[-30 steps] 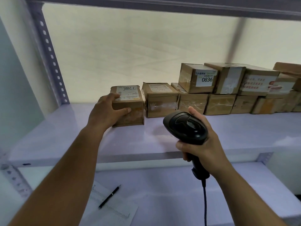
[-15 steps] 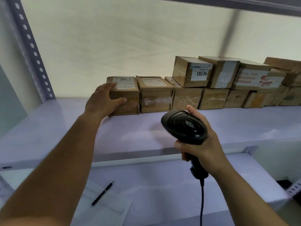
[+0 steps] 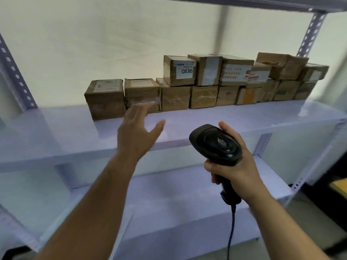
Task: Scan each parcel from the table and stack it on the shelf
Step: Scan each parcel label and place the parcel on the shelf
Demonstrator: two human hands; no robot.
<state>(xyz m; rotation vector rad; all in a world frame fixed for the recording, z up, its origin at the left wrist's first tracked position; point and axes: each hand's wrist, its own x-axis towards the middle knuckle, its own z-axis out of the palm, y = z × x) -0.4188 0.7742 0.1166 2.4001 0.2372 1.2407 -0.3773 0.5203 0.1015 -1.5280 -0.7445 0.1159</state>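
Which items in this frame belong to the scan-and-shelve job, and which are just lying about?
Job: leftmost parcel, other shelved parcels, shelf, scanner held by right hand, open left hand.
Lying about: lower shelf board, yellow object at right edge, unidentifiable.

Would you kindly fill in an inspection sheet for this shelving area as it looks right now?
Surface: pale shelf, carrying boxes along its back.
Job's things: cardboard parcels in a row, with a second tier on the right part; leftmost parcel stands single-height; 0836 parcel sits on the upper tier.
Clutter: nothing seen.
Grips: left hand open, fingers spread, holding nothing, in front of the row; right hand grips a black scanner.
Cables: scanner cable hangs from the handle.
Surroundings: pale wall, perforated metal post, lower shelf.
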